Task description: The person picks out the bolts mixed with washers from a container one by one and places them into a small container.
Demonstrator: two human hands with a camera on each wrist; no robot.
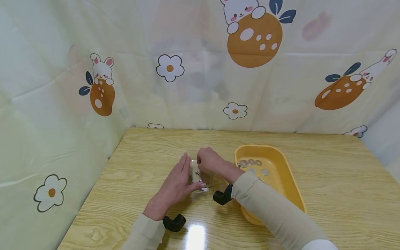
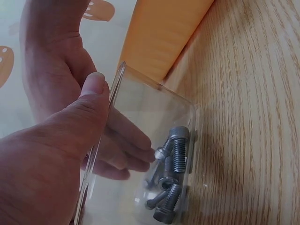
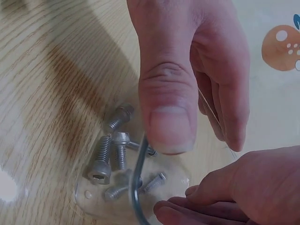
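Note:
A clear plastic box with several socket-head bolts on its floor sits on the table. My left hand lies along its left side, fingers straight, with the thumb across the near rim. From the right, my right hand reaches over the box's far right part. In the right wrist view the right thumb points down above the bolts, apart from the fingers. Through the clear wall in the left wrist view, fingers point down close to the bolts. Nothing shows pinched between the right fingers and thumb.
An orange tray stands to the right, under the right forearm, with several washers and a small bolt by its left wall. A patterned curtain hangs behind the wood-grain table.

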